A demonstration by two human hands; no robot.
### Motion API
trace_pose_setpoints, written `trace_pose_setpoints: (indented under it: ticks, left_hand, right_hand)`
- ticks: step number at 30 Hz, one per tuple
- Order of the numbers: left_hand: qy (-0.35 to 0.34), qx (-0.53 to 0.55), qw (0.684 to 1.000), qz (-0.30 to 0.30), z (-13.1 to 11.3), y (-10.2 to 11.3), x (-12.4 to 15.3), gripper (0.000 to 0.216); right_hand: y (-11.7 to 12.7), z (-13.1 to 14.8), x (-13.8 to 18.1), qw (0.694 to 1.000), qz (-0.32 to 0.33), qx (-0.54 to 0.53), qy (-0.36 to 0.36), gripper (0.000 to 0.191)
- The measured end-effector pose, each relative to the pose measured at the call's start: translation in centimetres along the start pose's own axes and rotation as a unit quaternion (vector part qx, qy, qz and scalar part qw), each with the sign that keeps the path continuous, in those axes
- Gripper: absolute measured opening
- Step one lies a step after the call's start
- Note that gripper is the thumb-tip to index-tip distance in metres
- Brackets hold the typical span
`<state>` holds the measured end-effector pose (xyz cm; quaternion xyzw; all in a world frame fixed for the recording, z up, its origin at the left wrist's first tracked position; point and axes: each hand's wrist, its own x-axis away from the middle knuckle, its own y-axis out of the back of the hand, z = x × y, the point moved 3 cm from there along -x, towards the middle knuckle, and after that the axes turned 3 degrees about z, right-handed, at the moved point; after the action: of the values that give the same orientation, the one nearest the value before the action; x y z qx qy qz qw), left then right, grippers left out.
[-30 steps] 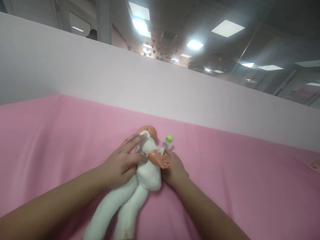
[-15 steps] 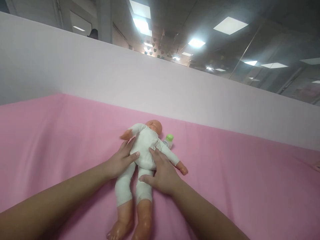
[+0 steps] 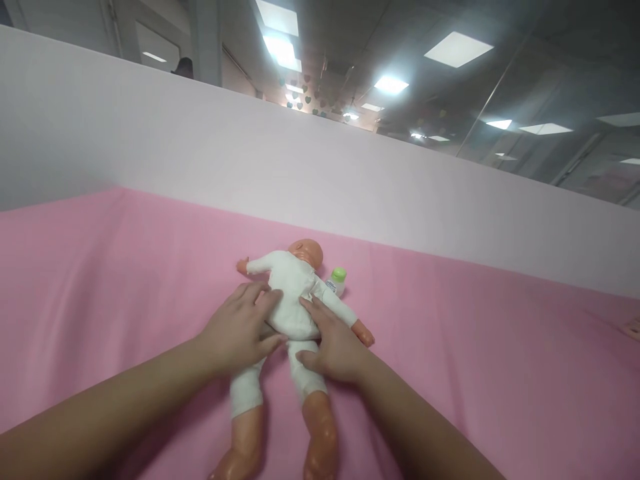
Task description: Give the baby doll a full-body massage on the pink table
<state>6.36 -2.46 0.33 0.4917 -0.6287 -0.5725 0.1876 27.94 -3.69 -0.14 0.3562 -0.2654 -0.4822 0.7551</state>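
Observation:
A baby doll [image 3: 293, 307] with a white cloth body and orange-tan plastic head, hands and lower legs lies stretched out, its head pointing away from me. Its legs are apart and both arms reach outward. My left hand [image 3: 240, 327] rests with spread fingers on the left side of its torso and hip, covering the top of that leg. On the other side, my right hand [image 3: 335, 343] lies open against the torso and upper thigh. Just beyond the doll's right-hand arm stands a small clear bottle [image 3: 337, 282] with a green cap.
Pink cloth [image 3: 425, 347] covers the surface under the doll, with soft folds. A white panel [image 3: 300, 167] rises along the far side, and glass above it reflects ceiling lights. Part of a pale object [image 3: 634, 327] shows at the right edge.
My left hand has shifted slightly, its thumb now lower near the doll's crotch. The doll's left-side arm has swung outward and its right-side leg has moved right, so the legs are wider apart.

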Motion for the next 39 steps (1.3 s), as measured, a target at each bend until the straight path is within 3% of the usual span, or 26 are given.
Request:
trace_pose_setpoints:
  ticks: [4, 7, 9, 13, 16, 20, 26, 29, 34, 39]
  left_hand:
    - [-0.022, -0.003, 0.998, 0.053, -1.0, 0.3, 0.0, 0.043]
    - [-0.005, -0.004, 0.997, 0.083, -0.7, 0.2, 0.0, 0.033]
    - [-0.01, -0.01, 0.997, 0.073, -0.6, 0.3, 0.1, 0.034]
    - [-0.051, -0.009, 0.999, 0.017, -1.3, 0.7, 0.3, 0.033]
    - [-0.089, 0.016, 0.995, 0.033, -2.1, 0.6, 0.2, 0.024]
    - [-0.102, 0.049, 0.99, 0.084, -2.4, 0.0, -0.2, 0.022]
    - [-0.094, 0.086, 0.988, 0.086, -1.7, -0.4, -0.5, 0.026]
    - [-0.088, 0.096, 0.99, 0.063, -1.4, -0.3, -0.5, 0.022]
    - [-0.101, 0.066, 0.992, -0.033, -1.4, 0.2, -0.7, 0.029]
    - [-0.094, 0.085, 0.991, 0.037, -1.3, -0.9, -1.4, 0.03]
  right_hand:
    - [-0.2, 0.0, 0.3, 0.996, -0.066, 0.051, 0.019, 0.086]
    - [-0.7, 0.4, 0.5, 0.98, -0.164, 0.104, 0.053, 0.063]
    - [-1.1, 0.9, 0.6, 0.966, -0.205, 0.133, 0.088, 0.043]
    - [-1.6, 1.6, 0.6, 0.95, -0.225, 0.165, 0.141, 0.015]
    - [-1.5, 1.7, 0.5, 0.957, -0.198, 0.165, 0.137, 0.005]
    - [-1.1, 1.5, 0.1, 0.974, -0.146, 0.148, 0.085, 0.005]
    - [-0.9, 1.4, 0.0, 0.979, -0.139, 0.125, 0.079, 0.01]
    - [-0.9, 1.4, 0.2, 0.974, -0.167, 0.095, 0.12, 0.01]
    - [-0.9, 1.3, 0.0, 0.953, -0.242, 0.079, 0.166, 0.022]
    - [-1.3, 1.0, -1.1, 0.97, -0.188, 0.073, 0.133, 0.027]
